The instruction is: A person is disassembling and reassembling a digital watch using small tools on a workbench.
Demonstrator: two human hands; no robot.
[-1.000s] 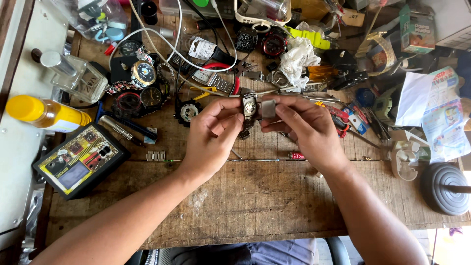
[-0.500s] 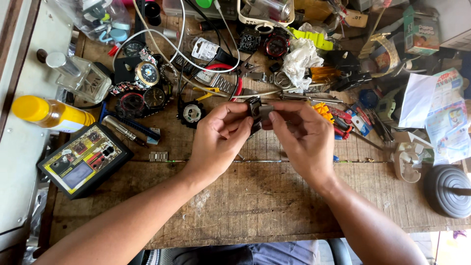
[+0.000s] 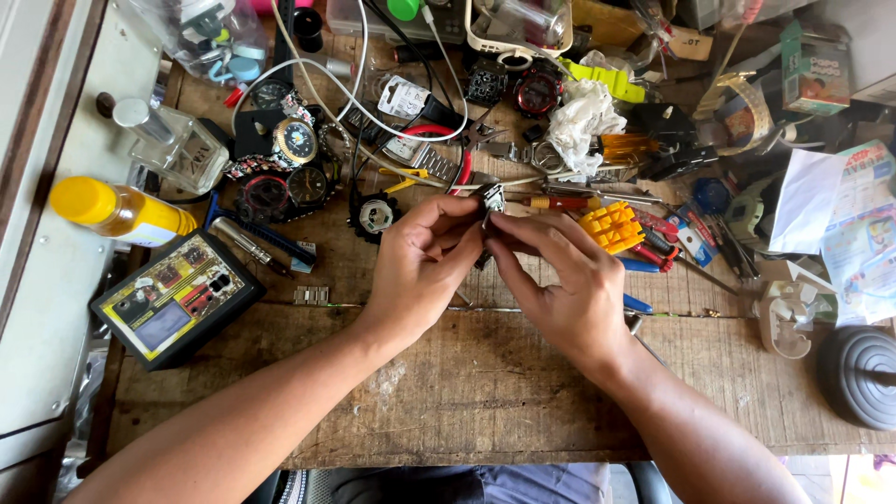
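Note:
Over the middle of a worn wooden workbench (image 3: 467, 411), both my hands meet on a small dark wristwatch (image 3: 491, 198) with a metal band. My left hand (image 3: 422, 266) pinches it from the left with thumb and fingers. My right hand (image 3: 558, 275) grips it from the right, its fingertips touching the watch just below the case. Most of the band is hidden between my fingers.
Watches (image 3: 297, 142) and watch parts crowd the back of the bench, with pliers, screwdrivers, white cables and crumpled tissue (image 3: 581, 119). A yellow bottle (image 3: 119, 211) and a black tester box (image 3: 175, 297) lie at left. A yellow plastic holder (image 3: 611, 227) sits by my right hand.
My hands have closed in tighter on the watch, and its face is now mostly covered. The view has shifted slightly; nothing on the bench has moved.

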